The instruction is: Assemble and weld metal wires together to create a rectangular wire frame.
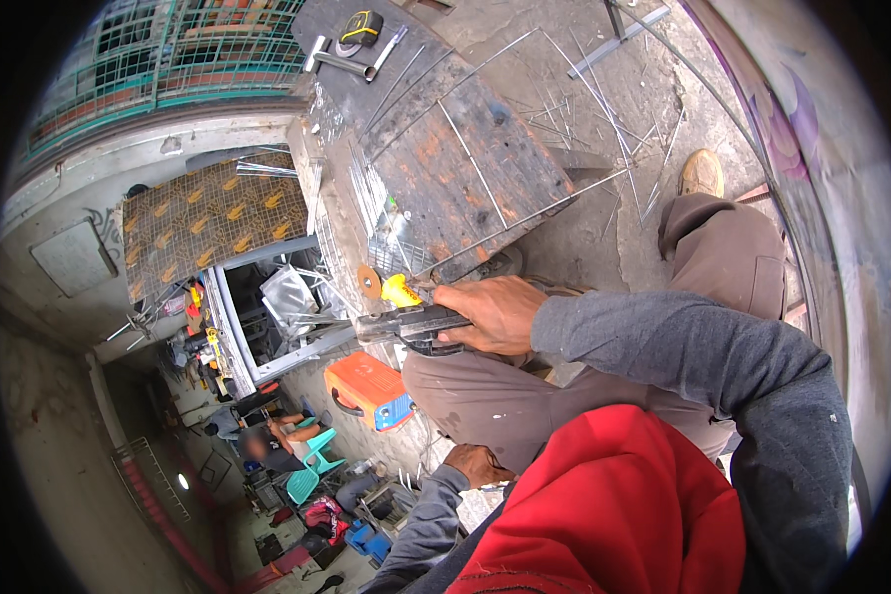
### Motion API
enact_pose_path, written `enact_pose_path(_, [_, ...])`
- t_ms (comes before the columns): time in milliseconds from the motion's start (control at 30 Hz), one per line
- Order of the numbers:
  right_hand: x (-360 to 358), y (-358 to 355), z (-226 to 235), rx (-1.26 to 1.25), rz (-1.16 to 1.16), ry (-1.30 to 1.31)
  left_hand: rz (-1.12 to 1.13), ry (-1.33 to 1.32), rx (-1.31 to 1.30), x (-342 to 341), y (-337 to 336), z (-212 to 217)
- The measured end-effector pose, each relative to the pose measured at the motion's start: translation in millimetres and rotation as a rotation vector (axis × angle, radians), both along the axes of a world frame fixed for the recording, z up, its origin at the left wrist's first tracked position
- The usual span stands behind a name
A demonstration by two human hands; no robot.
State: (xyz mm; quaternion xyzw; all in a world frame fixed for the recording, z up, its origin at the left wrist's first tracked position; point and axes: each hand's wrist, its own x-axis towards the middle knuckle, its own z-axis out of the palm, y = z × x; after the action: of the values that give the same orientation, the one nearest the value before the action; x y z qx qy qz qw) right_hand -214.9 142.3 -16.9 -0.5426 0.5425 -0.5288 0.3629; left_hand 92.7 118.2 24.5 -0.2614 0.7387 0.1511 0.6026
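Observation:
My right hand is closed around one end of a scuffed black object; its exact kind is hard to tell at this angle. Just beyond lie a bright yellow piece and a brown round disc. My left hand is low by my bent leg, its fingers mostly hidden. In front, a dark, worn board carries a frame of thin metal rods. On the board's far end are a yellow and black tape measure and a metal tube piece.
An orange and blue machine with a handle stands beside my leg. Left of the board is a metal-framed opening with scrap inside. Loose rods litter the concrete floor. Farther back, a person sits near a turquoise chair.

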Motion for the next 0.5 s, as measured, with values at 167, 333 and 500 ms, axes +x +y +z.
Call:
enact_pose_path(167, [0,1,-1,-0.027,-0.022,0.008,0.081,0.045,0.037,-3,-2,4])
enact_pose_path(333, [0,0,-2,-0.014,-0.012,0.008,0.061,0.021,0.026,-7,-1,6])
enact_pose_path(500, [0,0,-2,-0.006,-0.01,0.01,0.192,0.056,0.126,-17,-1,13])
